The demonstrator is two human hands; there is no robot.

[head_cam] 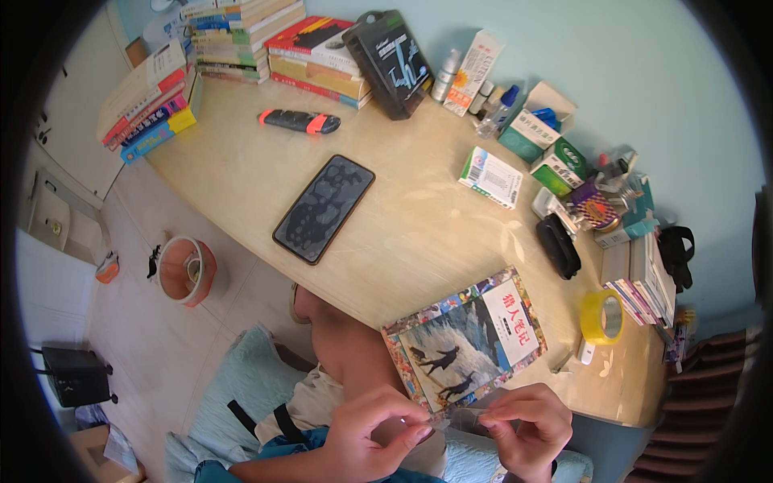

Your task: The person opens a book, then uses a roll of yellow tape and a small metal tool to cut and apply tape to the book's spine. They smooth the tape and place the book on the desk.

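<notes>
A thin piece of clear plastic film (462, 418) stretches between my two hands, just off the table's near edge. My left hand (377, 430) pinches one end between thumb and forefinger. At the other end, my right hand (530, 427) pinches it the same way. Whether the film is sticky tape, I cannot tell. Just beyond the fingers lies a paperback book (462, 344) with a painted cover, its lower corner jutting over the table edge. To its right a roll of yellow packing tape (586, 319) rests near a small white device (586, 352).
A smartphone (324, 209) and a black-and-orange utility knife (300, 121) lie on the wooden table (410, 241). Book stacks (229, 48), a black case (392, 63), medicine boxes (492, 177) and a glasses case (558, 246) line the back. A waste bin (187, 270) stands on the floor.
</notes>
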